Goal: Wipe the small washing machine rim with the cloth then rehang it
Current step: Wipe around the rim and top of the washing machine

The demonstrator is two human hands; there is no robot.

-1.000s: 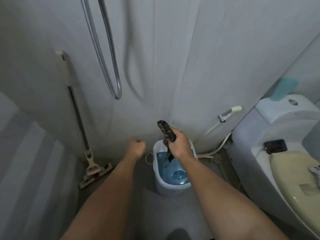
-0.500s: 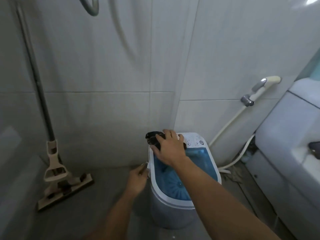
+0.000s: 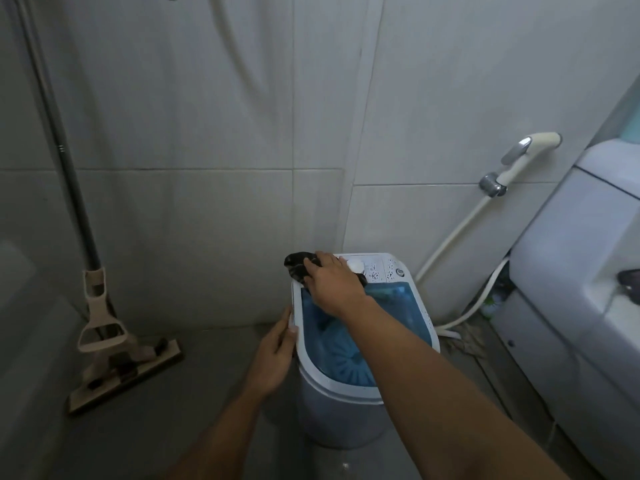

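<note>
while the left hand (image 3: 273, 355) steadies the washing machine (image 3: 346, 407), fingers on its side, the right hand (image 3: 334, 284) presses the cloth (image 3: 297, 266) on the rim's far corner. wiping looks underway; next, sweep along the rim.

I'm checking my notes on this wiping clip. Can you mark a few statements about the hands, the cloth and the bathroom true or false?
1. The right hand presses the dark cloth on the washing machine rim. True.
2. The left hand holds the mop. False: it rests on the machine's left side; the mop leans on the wall.
3. The tub is blue inside. True.
4. The bidet sprayer lies on the floor. False: it hangs on the wall.
</note>
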